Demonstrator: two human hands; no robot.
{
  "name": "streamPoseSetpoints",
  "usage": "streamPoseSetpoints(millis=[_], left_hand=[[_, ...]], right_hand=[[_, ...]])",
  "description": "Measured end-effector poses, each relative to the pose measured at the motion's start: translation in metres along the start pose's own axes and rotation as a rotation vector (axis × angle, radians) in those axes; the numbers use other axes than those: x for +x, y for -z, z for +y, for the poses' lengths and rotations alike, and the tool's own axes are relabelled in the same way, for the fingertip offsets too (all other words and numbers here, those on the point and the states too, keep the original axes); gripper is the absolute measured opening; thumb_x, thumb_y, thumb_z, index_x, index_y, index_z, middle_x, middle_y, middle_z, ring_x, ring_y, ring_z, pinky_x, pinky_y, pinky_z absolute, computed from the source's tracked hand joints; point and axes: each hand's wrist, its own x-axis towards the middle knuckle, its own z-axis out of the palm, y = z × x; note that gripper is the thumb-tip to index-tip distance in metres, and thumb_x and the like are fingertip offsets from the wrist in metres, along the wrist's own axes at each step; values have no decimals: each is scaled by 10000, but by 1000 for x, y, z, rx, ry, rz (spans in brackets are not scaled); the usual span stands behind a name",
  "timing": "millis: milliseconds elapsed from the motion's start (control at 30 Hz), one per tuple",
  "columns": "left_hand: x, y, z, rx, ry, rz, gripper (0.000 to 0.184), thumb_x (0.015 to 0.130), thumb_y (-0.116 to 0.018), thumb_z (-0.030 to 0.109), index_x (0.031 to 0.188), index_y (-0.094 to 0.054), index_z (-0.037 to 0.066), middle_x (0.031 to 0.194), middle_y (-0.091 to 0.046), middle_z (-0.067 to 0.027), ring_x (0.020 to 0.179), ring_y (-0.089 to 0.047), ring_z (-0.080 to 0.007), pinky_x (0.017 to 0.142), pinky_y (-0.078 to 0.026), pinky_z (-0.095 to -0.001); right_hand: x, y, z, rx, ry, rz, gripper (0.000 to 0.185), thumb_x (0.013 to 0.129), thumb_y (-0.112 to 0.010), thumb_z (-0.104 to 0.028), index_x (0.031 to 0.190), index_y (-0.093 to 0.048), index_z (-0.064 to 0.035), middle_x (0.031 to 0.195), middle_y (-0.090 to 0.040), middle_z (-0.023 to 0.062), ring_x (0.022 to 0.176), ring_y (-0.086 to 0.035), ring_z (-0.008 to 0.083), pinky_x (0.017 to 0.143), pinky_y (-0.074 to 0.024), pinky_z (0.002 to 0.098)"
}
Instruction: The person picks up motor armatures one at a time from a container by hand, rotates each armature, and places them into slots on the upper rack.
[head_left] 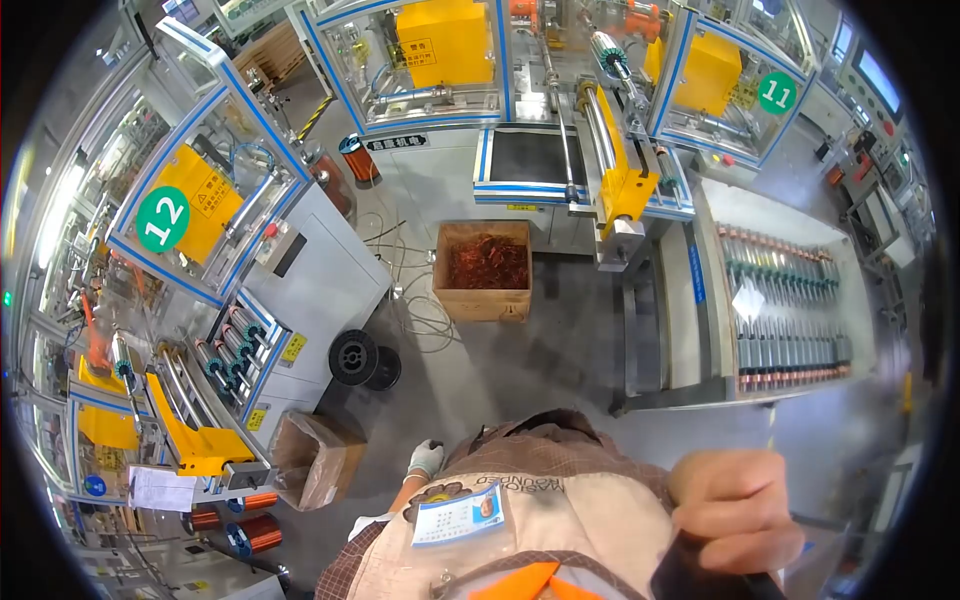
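Note:
My left hand [426,459], in a pale glove, hangs low beside my apron [590,505] and is nearest to it. It is small in view and its fingers are mostly hidden. My right hand [738,510], bare, is raised close to the camera at the lower right, its fingers curled closed. A dark shape [690,570] lies just below that fist. Whether anything is inside the fist is hidden. Beyond it stands a tray [705,300] holding rows of motor armatures [790,350] with shafts, some with green parts.
Machine 12 [163,220] stands left with armatures [235,350] on its rack; machine 11 [777,93] is ahead right. A cardboard box [483,305] of copper-coloured scrap, black spools [354,357], another carton [335,465] and loose cables [410,290] are on the floor. A yellow arm [625,190] juts out.

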Motion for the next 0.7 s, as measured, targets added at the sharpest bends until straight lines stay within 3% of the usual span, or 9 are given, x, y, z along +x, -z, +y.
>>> streamPoseSetpoints(millis=[133, 700], left_hand=[[4, -3, -7, 2, -13, 1, 313, 747, -528, 229, 990, -630, 60, 976, -632, -172, 957, -593, -310, 827, -459, -354], [3, 1, -4, -17, 17, -17, 305, 747, -527, 213, 984, -628, 50, 958, -639, -167, 933, -605, -293, 809, -459, -342]], right_hand=[[-3, -8, 8, -56, 169, 124, 214, 713, -587, 21, 634, -404, -57, 780, -463, 17, 448, -526, 121, 410, -269, 261], [2, -10, 3, 3, 128, 89, 216, 730, -571, 22, 625, -400, -55, 775, -468, 18, 439, -527, 129, 399, -274, 259]])
